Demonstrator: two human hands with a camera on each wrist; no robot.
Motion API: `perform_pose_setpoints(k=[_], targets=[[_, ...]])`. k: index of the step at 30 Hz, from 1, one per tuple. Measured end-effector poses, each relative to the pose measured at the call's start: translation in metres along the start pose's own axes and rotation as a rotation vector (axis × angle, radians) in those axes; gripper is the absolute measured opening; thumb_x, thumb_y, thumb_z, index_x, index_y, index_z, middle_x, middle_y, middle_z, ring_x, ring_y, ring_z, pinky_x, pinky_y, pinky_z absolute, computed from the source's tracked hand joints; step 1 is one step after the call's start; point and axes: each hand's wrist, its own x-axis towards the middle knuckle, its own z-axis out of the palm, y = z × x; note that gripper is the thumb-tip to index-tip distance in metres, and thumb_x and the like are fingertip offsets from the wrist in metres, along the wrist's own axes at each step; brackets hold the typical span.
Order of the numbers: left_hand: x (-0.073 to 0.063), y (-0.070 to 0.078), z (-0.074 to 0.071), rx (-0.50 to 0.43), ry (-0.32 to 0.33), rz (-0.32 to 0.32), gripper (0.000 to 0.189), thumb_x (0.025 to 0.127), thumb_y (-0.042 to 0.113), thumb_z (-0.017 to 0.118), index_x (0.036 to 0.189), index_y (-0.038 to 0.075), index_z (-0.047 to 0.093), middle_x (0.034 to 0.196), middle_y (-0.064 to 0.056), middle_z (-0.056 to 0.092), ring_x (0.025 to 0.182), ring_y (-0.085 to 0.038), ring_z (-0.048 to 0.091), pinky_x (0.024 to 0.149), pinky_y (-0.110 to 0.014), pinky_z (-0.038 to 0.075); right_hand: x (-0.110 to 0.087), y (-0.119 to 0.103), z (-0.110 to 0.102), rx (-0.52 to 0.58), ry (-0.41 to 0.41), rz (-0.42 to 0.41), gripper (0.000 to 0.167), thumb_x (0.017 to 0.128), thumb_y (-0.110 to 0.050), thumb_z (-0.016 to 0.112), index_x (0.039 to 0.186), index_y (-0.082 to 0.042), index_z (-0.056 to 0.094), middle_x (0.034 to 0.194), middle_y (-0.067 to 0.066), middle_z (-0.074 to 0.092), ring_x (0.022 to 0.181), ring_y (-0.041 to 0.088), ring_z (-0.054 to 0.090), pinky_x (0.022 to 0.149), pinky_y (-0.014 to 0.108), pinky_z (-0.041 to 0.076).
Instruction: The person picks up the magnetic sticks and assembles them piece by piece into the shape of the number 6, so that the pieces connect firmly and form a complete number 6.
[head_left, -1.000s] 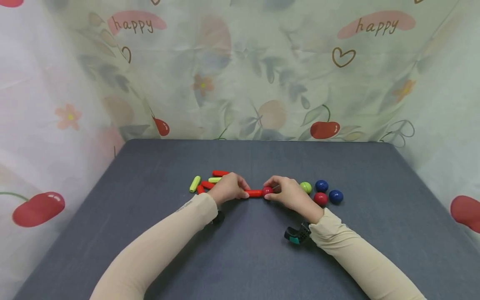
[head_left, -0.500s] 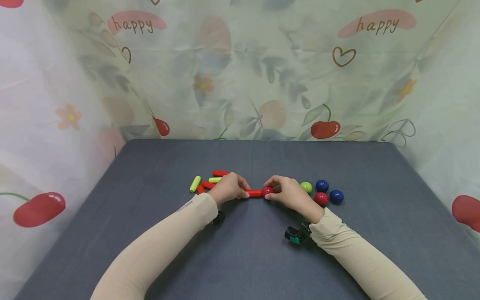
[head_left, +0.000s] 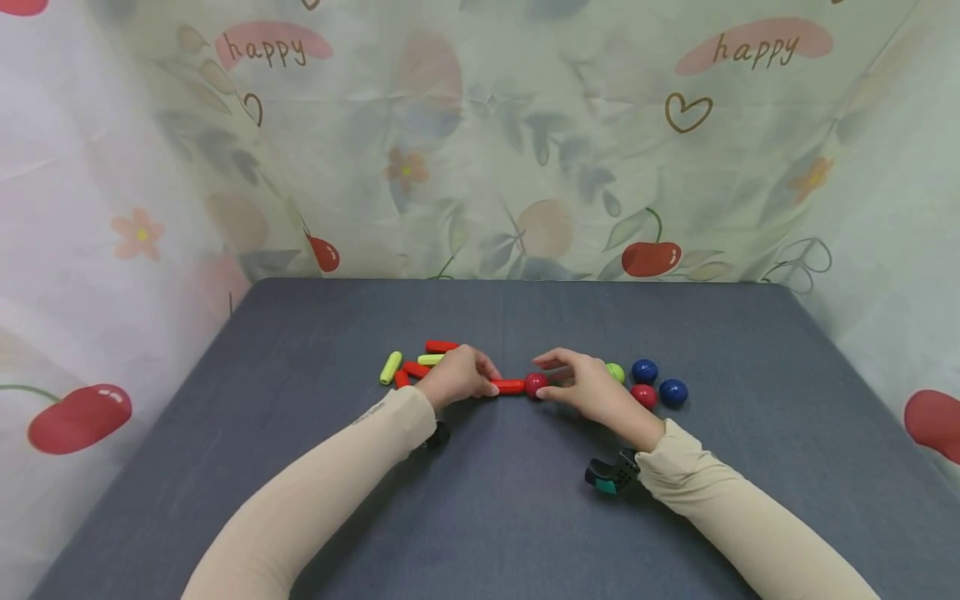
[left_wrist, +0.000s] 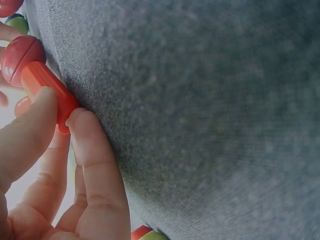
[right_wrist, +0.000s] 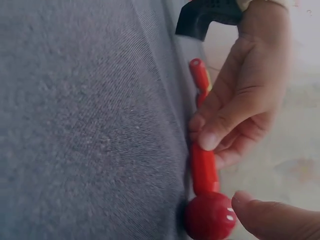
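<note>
Delicately, a person in cream sleeves [head_left: 322, 492] works at a dark grey desk [head_left: 495, 517], the left hand [head_left: 459, 377] pinching one end of a ridged red rod [head_left: 512, 387] whose other end meets a red ball [head_left: 534, 383]. The right hand [head_left: 591, 387] hovers beside that ball, thumb and fingers spread, apparently gripping nothing. If the rod sits only lightly, a twist from the left could part the pair and send the ball rolling. Pulling back carelessly, the right might bump a second red ball [head_left: 645, 397], two blue balls [head_left: 673, 392] and a green ball [head_left: 617, 372]. Loose red rods [head_left: 440, 346] and yellow-green rods [head_left: 390, 367] lie past the left hand, a printed curtain [head_left: 487, 50] behind.
</note>
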Motion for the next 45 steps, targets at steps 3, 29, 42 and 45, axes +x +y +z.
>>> perform_pose_setpoints(k=[3, 29, 42, 45], targets=[[0.001, 0.000, 0.000, -0.002, -0.001, -0.003, 0.012, 0.081, 0.009, 0.078, 0.092, 0.010, 0.074, 0.088, -0.004, 0.068, 0.077, -0.018, 0.059, 0.073, -0.028, 0.051, -0.008, -0.002, -0.006, 0.004, 0.011, -0.011, 0.046, 0.086, -0.019, 0.074, 0.128, -0.008, 0.059, 0.128, 0.013, 0.062, 0.114, 0.031, 0.063, 0.092, 0.046, 0.051], [-0.002, 0.000, 0.000, -0.002, 0.000, 0.004, 0.011, 0.081, 0.009, 0.077, 0.091, 0.011, 0.073, 0.089, -0.003, 0.067, 0.078, -0.017, 0.058, 0.071, -0.027, 0.050, -0.055, 0.031, -0.025, -0.021, 0.048, 0.053, 0.042, 0.084, -0.015, 0.076, 0.123, -0.005, 0.063, 0.119, 0.014, 0.066, 0.108, 0.028, 0.065, 0.087, 0.040, 0.054], [-0.001, -0.001, 0.000, -0.001, -0.006, 0.015, 0.011, 0.081, 0.008, 0.077, 0.091, 0.010, 0.074, 0.088, -0.003, 0.068, 0.077, -0.017, 0.058, 0.069, -0.026, 0.050, -0.055, 0.034, -0.023, -0.062, 0.028, 0.051, 0.036, 0.083, -0.011, 0.075, 0.118, -0.004, 0.065, 0.114, 0.015, 0.066, 0.103, 0.028, 0.067, 0.084, 0.040, 0.055], [-0.001, -0.001, -0.001, 0.000, 0.001, 0.007, 0.011, 0.081, 0.008, 0.077, 0.091, 0.010, 0.074, 0.088, -0.003, 0.068, 0.076, -0.017, 0.058, 0.069, -0.026, 0.050, -0.054, 0.033, -0.024, -0.071, 0.022, 0.047, 0.036, 0.083, -0.011, 0.076, 0.117, -0.005, 0.066, 0.112, 0.015, 0.067, 0.100, 0.027, 0.068, 0.082, 0.039, 0.056]])
